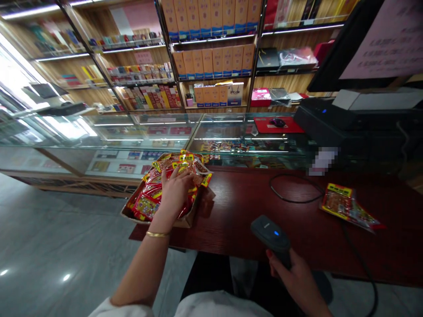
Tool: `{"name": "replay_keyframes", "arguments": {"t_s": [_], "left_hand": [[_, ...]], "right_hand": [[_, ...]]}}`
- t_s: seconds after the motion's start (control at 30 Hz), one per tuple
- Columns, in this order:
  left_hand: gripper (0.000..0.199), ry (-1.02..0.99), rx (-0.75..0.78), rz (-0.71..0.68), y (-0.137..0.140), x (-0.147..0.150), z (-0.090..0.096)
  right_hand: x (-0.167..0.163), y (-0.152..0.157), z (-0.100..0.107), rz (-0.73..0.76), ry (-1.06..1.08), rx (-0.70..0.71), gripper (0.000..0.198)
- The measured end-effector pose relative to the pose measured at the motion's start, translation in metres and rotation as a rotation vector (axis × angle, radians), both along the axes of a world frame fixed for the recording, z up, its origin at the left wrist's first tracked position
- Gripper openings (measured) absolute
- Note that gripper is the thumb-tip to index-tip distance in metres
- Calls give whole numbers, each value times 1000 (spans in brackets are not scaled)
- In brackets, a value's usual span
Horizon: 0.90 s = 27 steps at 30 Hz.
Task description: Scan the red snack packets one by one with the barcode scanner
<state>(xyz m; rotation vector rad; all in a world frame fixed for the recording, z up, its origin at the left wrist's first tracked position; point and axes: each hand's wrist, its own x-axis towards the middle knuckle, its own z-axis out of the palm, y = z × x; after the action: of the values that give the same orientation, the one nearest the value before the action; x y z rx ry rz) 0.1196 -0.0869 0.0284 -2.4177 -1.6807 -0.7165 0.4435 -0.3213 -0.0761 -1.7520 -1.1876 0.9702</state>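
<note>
My left hand (176, 191) rests on a heap of snack packets (148, 207) with its fingers spread; its fingertips touch the packets near the top. These red and yellow, partly clear packets fill a cardboard box (187, 221) on the left end of the dark red desk (228, 211). My right hand (292, 275) is wrapped round the handle of a black barcode scanner (271, 233) with a blue light. The scanner is held over the desk's front edge. Further right, a few more snack packets (340, 202) lie on the desk, apart from both hands.
A black cable (291, 200) loops across the desk. Behind it stands a glass display counter (145, 127) bearing a mouse (277, 123) on a red pad (264, 125). A monitor (330, 48) and black machine (317, 116) are at right. Stocked shelves line the wall.
</note>
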Motion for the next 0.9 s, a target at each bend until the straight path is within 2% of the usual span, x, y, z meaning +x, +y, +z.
{"name": "replay_keyframes", "arguments": {"t_s": [0.1,0.17,0.2,0.27,0.33,0.4,0.5,0.6,0.7,0.9], "left_hand": [[26,-218,82,7,-28,8,14],[27,-480,30,49,-46,24,16],[29,-643,-62,52,-53,35,13],[35,-997,-363,-9,-60,61,-4],[43,-1294,-698,-117,-60,87,-30],[48,-1471,-933,-158,-55,107,-59],[50,-1559,-1113,-121,-47,122,-95],[54,-1569,-1164,-98,-42,122,-115],[55,-1632,-1157,-98,-40,117,-120],[61,-1720,-1227,-152,-41,108,-114]], "right_hand": [[1,-3,1,-15,25,13,43],[2,-3,3,-28,39,24,43],[3,-2,4,-40,40,32,43],[4,1,6,-55,33,35,43],[5,4,7,-56,20,34,42],[7,5,8,-44,21,45,41],[8,4,9,-22,29,57,40],[9,0,7,3,18,36,39],[11,-2,3,19,10,-2,39],[8,4,1,67,-2,-8,39]]}}
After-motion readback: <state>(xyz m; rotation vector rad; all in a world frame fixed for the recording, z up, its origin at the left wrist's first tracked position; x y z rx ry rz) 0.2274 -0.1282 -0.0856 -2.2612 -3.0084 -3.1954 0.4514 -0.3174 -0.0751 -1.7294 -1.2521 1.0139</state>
